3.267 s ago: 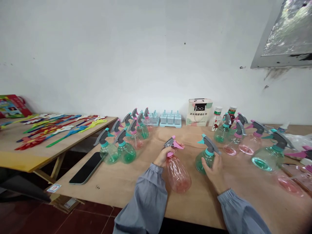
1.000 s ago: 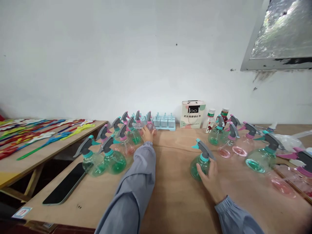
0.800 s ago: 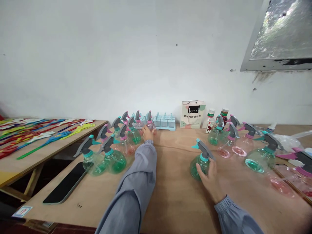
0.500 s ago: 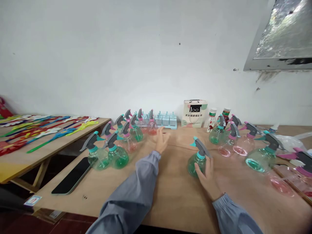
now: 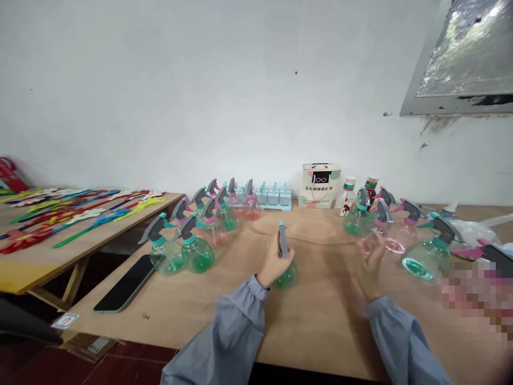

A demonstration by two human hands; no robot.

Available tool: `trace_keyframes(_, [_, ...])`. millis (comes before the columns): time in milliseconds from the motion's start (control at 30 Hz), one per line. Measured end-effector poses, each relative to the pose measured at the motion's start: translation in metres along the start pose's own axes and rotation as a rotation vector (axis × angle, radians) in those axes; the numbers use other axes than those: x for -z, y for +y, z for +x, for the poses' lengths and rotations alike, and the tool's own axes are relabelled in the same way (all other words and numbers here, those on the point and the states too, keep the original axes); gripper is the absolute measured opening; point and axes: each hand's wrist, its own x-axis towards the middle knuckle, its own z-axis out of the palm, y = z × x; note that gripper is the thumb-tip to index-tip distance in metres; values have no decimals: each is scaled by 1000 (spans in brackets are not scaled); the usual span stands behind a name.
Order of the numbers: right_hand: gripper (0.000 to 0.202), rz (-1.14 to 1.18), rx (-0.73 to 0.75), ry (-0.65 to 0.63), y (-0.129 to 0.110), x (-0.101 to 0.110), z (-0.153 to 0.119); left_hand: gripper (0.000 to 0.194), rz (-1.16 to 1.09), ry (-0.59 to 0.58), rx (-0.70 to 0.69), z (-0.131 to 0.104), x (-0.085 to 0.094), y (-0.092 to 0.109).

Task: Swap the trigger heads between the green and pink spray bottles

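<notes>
My left hand (image 5: 274,263) is closed around the neck of a green spray bottle (image 5: 287,277), which stands at the middle of the table. Its grey trigger head sticks up beside my fingers. Further right, my right hand (image 5: 368,270) is open and a little blurred, its fingers apart in front of a pink spray bottle (image 5: 383,215). Part of that bottle is hidden by the hand. More green and pink spray bottles stand close by at the right, among them a large green spray bottle (image 5: 430,259).
To the left stands a group of green and pink spray bottles (image 5: 199,255), near a black phone (image 5: 125,283). A blue mould tray (image 5: 274,199), paper bag (image 5: 319,187) and lidded bottles (image 5: 348,197) line the wall. Colourful felt-like strips (image 5: 80,216) cover the left table.
The green spray bottle has moved left, from my right hand into my left. My left hand has come back nearer, and my right hand has let go and shifted right.
</notes>
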Motion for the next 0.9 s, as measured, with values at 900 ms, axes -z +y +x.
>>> trace_keyframes(900, [63, -89, 71, -134, 9, -36, -40, 21, -614, -206, 330, 14, 39, 16])
